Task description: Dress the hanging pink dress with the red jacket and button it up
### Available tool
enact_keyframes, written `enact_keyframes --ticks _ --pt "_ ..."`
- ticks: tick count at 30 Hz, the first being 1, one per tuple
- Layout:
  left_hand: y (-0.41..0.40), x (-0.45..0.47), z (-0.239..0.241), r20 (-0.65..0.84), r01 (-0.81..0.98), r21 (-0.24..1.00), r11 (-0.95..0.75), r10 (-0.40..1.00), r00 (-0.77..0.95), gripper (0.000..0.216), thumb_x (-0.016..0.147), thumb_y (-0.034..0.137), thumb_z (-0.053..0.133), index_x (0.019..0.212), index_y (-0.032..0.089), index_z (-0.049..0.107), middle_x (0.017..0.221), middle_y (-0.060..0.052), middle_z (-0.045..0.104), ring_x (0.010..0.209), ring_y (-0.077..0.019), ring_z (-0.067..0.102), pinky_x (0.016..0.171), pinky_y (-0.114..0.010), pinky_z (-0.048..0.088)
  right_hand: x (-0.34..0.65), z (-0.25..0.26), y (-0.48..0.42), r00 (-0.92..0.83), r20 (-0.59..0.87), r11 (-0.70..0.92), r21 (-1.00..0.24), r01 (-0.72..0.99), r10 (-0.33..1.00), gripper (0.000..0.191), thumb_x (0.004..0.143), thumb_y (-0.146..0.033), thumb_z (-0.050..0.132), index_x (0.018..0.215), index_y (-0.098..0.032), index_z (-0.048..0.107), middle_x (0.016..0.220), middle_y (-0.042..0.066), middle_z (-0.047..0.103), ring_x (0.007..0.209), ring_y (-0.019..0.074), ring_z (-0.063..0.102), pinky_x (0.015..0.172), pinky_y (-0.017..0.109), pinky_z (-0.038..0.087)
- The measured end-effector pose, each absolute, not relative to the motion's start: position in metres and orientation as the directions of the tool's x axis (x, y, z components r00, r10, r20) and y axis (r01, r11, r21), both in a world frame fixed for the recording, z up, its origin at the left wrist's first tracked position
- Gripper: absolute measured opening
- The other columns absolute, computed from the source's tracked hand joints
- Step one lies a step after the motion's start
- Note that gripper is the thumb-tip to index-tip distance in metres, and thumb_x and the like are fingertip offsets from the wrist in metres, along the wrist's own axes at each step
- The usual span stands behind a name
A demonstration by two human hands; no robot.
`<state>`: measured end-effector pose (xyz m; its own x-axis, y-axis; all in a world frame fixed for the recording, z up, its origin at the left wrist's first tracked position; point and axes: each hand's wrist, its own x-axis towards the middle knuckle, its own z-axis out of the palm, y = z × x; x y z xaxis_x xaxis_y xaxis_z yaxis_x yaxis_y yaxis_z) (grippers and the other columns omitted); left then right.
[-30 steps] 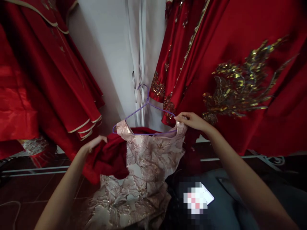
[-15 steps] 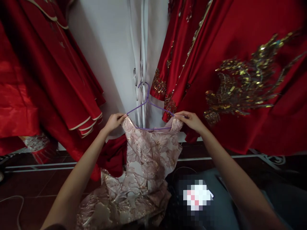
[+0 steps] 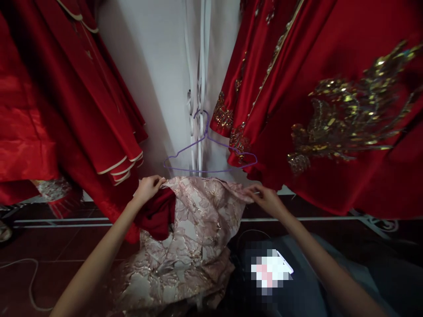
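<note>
A pale pink brocade dress (image 3: 194,229) with a gold floral pattern hangs down in front of me. My left hand (image 3: 147,188) pinches its left shoulder and my right hand (image 3: 265,199) pinches its right shoulder. Just above the dress, a purple wire hanger (image 3: 208,154) hangs bare on white straps (image 3: 198,66) against the wall. Dark red fabric (image 3: 155,215) lies under the dress by my left hand.
Red satin garments (image 3: 66,110) with cream trim hang at the left. A red gown (image 3: 330,110) with gold sequin embroidery hangs at the right. A white metal rail (image 3: 59,220) runs low along the dark floor. A white cord (image 3: 31,281) lies at lower left.
The dress has come off the purple hanger and dropped lower in both hands. My left hand moved from the red fabric to the dress's left shoulder. The hanger stays up, bare.
</note>
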<state>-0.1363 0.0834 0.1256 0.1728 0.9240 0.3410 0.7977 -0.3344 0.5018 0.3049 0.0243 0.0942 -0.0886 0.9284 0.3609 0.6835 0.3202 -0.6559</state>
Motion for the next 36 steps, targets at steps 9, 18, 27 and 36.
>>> enact_keyframes --ticks 9,18,27,36 --pt "0.082 -0.042 0.166 0.544 0.578 0.424 -0.697 0.706 0.453 0.032 0.090 0.041 0.035 0.092 0.019 0.059 0.090 -0.005 0.063 0.088 -0.0175 0.055 0.082 -0.026 0.039 0.266 0.157 0.019 -0.272 0.602 0.568 -0.378 0.731 0.751 0.018 0.083 -0.039 0.051 0.086 -0.025 0.061 0.127 0.007 0.050 0.119 0.0267 0.046 0.099 0.047 0.036" --pt "0.099 0.017 0.134 0.411 0.521 0.437 -0.734 0.677 0.610 0.032 0.092 0.039 0.030 0.082 0.019 0.052 0.069 -0.001 0.055 0.069 -0.0149 0.054 0.069 -0.026 0.039 0.338 0.161 0.073 -0.053 0.649 0.439 -0.450 0.778 0.759 0.024 0.078 -0.042 0.055 0.084 -0.020 0.061 0.128 0.011 0.050 0.128 0.0271 0.038 0.104 0.045 0.031" --pt "0.102 0.003 0.139 0.378 0.547 0.434 -0.716 0.696 0.611 0.033 0.092 0.040 0.029 0.081 0.019 0.052 0.066 -0.001 0.054 0.064 -0.0142 0.052 0.062 -0.025 0.037 0.383 0.154 0.070 -0.084 0.606 0.383 -0.383 0.841 0.791 0.025 0.076 -0.044 0.059 0.086 -0.022 0.068 0.122 0.008 0.059 0.112 0.0275 0.055 0.099 0.044 0.039" --pt "0.095 0.009 0.142 0.371 0.578 0.361 -0.732 0.681 0.631 0.032 0.091 0.042 0.032 0.084 0.019 0.054 0.064 -0.002 0.055 0.064 -0.0168 0.054 0.067 -0.027 0.038 0.350 0.169 0.070 -0.082 0.683 0.461 -0.395 0.795 0.726 0.023 0.079 -0.043 0.056 0.087 -0.023 0.065 0.103 0.006 0.066 0.097 0.0242 0.061 0.090 0.042 0.044"
